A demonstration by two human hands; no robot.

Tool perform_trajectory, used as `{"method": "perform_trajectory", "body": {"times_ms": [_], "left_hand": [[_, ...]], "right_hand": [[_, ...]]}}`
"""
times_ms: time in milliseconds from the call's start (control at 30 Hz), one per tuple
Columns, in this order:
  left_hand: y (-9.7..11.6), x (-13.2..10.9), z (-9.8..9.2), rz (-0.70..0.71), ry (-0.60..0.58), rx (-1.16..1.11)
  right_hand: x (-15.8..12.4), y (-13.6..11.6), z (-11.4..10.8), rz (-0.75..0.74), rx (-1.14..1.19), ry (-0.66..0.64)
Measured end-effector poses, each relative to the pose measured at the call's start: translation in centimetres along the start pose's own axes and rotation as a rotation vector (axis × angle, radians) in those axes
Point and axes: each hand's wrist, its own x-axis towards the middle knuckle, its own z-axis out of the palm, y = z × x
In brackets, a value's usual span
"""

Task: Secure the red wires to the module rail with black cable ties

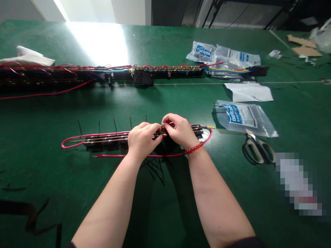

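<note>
Left hand [141,139] and right hand [181,130] both pinch the middle of the short wired strip [103,141]. Red wire [144,156] loops round it. Loose cable ties [155,168] at its near edge, scissors [258,151] right of it.

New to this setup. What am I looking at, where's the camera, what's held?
No machine here: one head-worn camera looks down at a person's two bare hands. On the green table lies a short strip with a red wire looped round it and cable ties standing up. The left hand and right hand pinch its middle with their fingers; exactly what they pinch is too small to tell. Behind lies a long strip, also wired; to the right, plastic bags and scissors.
</note>
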Motion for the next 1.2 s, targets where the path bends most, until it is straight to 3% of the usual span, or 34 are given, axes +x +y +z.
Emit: {"method": "perform_trajectory", "body": {"times_ms": [567,1200], "left_hand": [[-0.14,-0.02,0.16,0.019,0.03,0.0],[0.02,0.01,0.15,0.026,0.005,0.044]], "right_hand": [[0.03,-0.27,0.03,-0.016,0.011,0.031],[0.08,0.01,0.09,0.031,-0.023,-0.048]]}}
